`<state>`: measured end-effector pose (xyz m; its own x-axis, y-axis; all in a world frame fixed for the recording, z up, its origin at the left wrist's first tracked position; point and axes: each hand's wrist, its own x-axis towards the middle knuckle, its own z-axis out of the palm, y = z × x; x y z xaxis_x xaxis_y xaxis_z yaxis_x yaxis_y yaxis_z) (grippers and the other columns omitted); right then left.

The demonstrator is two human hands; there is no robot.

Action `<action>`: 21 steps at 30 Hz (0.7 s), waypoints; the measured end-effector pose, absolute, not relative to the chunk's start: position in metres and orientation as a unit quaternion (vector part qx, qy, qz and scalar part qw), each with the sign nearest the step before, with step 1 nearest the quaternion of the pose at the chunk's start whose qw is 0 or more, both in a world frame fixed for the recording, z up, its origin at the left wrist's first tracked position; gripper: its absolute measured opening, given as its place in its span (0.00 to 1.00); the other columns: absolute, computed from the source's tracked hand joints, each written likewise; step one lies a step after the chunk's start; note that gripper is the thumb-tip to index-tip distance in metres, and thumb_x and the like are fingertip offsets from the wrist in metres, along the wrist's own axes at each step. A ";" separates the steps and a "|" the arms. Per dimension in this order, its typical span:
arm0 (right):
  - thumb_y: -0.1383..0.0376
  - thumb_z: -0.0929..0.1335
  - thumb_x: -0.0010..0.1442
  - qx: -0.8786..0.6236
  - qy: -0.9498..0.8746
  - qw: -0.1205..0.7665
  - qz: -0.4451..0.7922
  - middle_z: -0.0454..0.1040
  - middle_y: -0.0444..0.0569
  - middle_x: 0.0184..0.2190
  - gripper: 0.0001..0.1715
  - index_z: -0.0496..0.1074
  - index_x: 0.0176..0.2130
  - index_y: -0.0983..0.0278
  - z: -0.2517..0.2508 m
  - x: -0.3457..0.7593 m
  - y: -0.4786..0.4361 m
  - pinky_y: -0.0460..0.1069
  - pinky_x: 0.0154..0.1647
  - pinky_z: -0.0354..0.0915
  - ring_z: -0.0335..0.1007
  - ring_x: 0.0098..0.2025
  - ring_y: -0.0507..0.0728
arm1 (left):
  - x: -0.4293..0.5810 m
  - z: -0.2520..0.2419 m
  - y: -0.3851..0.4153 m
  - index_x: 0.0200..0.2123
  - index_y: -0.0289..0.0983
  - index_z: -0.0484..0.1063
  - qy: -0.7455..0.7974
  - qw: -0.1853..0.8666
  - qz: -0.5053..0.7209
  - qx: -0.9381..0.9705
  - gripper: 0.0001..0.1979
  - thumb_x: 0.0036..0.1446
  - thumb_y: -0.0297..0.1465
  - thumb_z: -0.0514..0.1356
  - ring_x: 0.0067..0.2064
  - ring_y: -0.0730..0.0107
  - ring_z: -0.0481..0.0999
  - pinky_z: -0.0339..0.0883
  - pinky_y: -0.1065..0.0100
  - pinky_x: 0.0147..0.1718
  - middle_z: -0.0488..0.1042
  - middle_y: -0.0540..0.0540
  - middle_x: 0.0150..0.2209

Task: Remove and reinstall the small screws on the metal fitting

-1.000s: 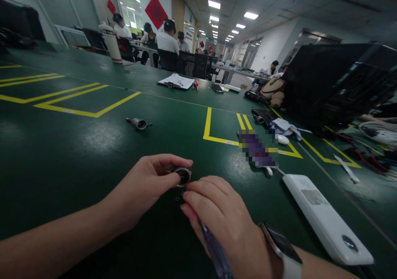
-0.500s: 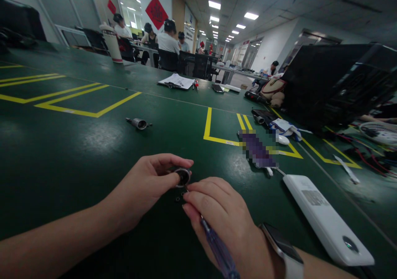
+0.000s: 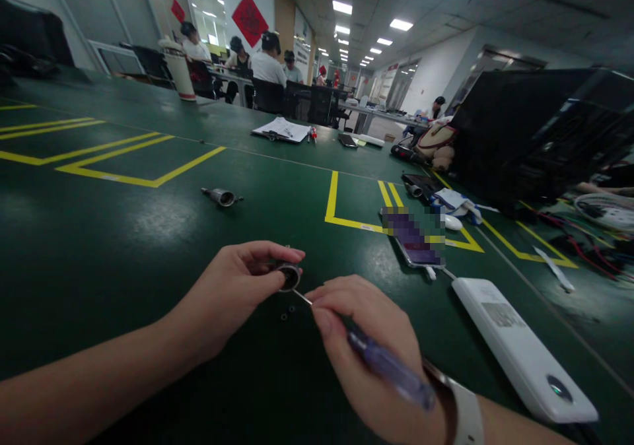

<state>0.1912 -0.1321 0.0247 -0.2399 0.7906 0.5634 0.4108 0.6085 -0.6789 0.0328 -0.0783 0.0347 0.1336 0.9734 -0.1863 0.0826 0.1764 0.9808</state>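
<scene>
My left hand (image 3: 238,293) grips a round metal part (image 3: 289,278) between thumb and fingers, its open end facing me. A screwdriver with a translucent purple handle (image 3: 391,366) is in my right hand (image 3: 371,333), its thin shaft pinched by the fingertips. The shaft's tip meets the lower rim of the metal part; whether it enters the part cannot be made out. Small dark nuts (image 3: 284,316) lie on the green table (image 3: 247,372) just below the part. Farther off at the left rests a similar metal part (image 3: 222,197) on its side.
Right of my hands lie a phone (image 3: 416,243) and a white power bank (image 3: 525,349) joined by a cable. Behind them are a cloth (image 3: 456,204) and a large black case (image 3: 535,135). A bottle (image 3: 177,68) and papers (image 3: 282,129) stand farther back. Several people sit beyond.
My right hand has shifted right and turned, baring more of the screwdriver's shaft and swinging its handle rightward. The held metal part has moved slightly up and left. The nuts are more exposed.
</scene>
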 end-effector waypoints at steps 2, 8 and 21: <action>0.67 0.64 0.59 -0.455 -0.686 0.485 0.295 0.76 0.47 0.30 0.08 0.72 0.32 0.65 0.025 0.193 -0.127 0.48 0.35 0.67 0.72 0.33 0.52 | 0.033 0.037 -0.077 0.30 0.37 0.76 0.539 0.556 0.397 0.493 0.09 0.39 0.28 0.63 0.35 0.67 0.77 0.69 0.69 0.35 0.79 0.48 0.33; 0.61 0.67 0.54 -0.514 -0.516 0.432 0.531 0.74 0.44 0.23 0.10 0.70 0.28 0.66 0.007 0.196 -0.102 0.49 0.32 0.68 0.73 0.28 0.53 | 0.034 0.046 -0.076 0.35 0.36 0.75 0.559 0.574 0.388 0.456 0.12 0.43 0.27 0.63 0.40 0.64 0.77 0.70 0.67 0.41 0.78 0.46 0.36; 0.64 0.63 0.59 -0.520 -0.681 0.353 0.376 0.69 0.43 0.21 0.11 0.70 0.27 0.65 0.008 0.195 -0.110 0.44 0.22 0.59 0.65 0.24 0.50 | 0.030 0.042 -0.076 0.36 0.36 0.75 0.546 0.588 0.372 0.466 0.10 0.46 0.26 0.62 0.42 0.61 0.77 0.69 0.60 0.46 0.78 0.46 0.37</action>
<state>0.1948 -0.1096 0.0077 -0.2105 0.9736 0.0889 0.4429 0.1760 -0.8791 0.0298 -0.0760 0.0423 0.1262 0.9473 -0.2945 0.0714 0.2875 0.9551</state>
